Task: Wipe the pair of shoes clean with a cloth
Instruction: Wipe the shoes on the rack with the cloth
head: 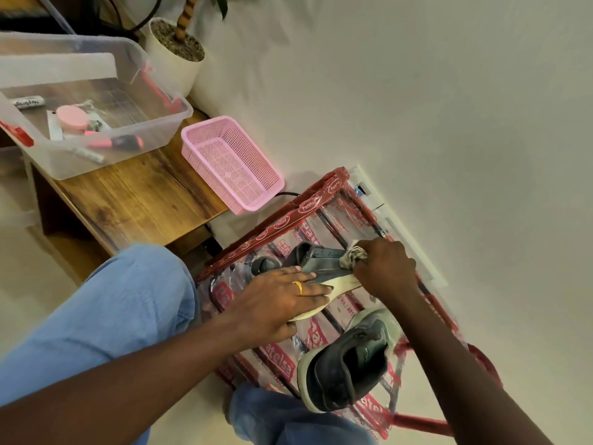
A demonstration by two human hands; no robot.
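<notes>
Wiping the shoe [322, 263]
Left hand [279, 300], fingers straight, presses on the shoe; right hand [385, 268] grips the cloth [353, 255] against its far end.

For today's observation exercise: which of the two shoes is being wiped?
The farther shoe, steadied by the left hand while the right hand presses the cloth on it; the nearer shoe lies untouched.
</notes>
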